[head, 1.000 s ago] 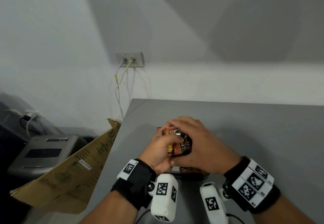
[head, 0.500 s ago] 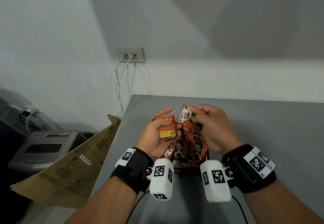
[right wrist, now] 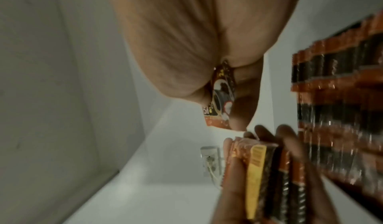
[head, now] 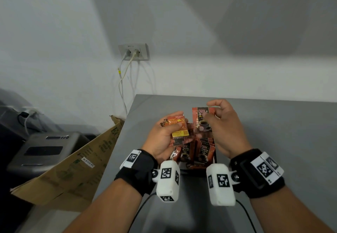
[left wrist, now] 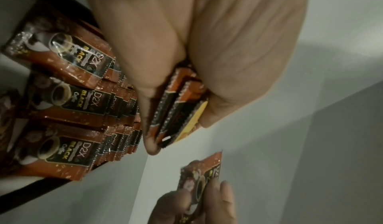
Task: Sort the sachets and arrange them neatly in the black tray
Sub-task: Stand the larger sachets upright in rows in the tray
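Right hand [head: 223, 130] grip pinches one sachet [head: 201, 119] (label facing up).

A grey table [head: 273, 123] meets a white wall [head: 73, 32] bearing a socket [head: 134, 52]; cardboard [head: 73, 169] leans left.

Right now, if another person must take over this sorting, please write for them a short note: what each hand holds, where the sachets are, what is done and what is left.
Left hand: holds a small stack of sachets above the tray, yellow-labelled backs facing up.
Right hand: pinches a single D2X sachet, front facing the camera, held up over the tray.
Black tray: sits on the grey table under the hands, already holding rows of D2X Black Coffee sachets standing on edge.
Done: most sachets appear filed in the tray.
Left: put the single sachet in, then the left-hand stack, turned the same way as the rows.
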Available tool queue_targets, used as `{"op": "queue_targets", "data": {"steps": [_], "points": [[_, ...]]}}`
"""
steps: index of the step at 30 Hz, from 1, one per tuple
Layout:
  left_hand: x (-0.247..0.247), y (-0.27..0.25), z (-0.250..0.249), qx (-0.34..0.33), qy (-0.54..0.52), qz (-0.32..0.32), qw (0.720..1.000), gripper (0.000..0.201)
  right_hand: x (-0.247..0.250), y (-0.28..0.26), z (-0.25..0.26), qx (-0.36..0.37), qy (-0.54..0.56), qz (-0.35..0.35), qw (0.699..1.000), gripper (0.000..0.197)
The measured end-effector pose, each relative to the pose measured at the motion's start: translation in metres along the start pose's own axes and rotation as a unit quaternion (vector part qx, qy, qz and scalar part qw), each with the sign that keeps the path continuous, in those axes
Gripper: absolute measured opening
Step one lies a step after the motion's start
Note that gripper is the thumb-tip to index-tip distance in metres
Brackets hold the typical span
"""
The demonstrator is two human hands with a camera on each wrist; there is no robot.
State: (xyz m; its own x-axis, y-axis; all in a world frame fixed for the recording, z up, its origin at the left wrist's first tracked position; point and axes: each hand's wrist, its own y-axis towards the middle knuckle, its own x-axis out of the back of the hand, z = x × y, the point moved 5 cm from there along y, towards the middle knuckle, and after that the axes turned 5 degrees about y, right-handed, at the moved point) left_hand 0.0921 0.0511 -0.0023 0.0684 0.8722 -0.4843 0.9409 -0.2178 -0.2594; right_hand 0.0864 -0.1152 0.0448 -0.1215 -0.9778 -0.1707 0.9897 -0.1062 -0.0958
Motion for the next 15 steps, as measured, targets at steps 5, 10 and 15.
{"op": "queue_targets", "data": {"steps": [5,10,15], "points": [[-0.001,0.006,-0.002,-0.041,0.088,-0.058,0.994,0.034,-0.001,-0.004,-0.002,0.108,-0.176,-0.025,0.978,0.022],[-0.009,0.008,-0.009,-0.127,0.314,-0.105,0.935,0.027,-0.022,-0.005,-0.02,0.069,-0.199,0.017,0.977,0.013],[-0.008,0.003,-0.008,-0.123,0.382,-0.052,0.915,0.044,-0.027,-0.005,-0.029,0.033,-0.187,0.043,0.981,0.031]]}}
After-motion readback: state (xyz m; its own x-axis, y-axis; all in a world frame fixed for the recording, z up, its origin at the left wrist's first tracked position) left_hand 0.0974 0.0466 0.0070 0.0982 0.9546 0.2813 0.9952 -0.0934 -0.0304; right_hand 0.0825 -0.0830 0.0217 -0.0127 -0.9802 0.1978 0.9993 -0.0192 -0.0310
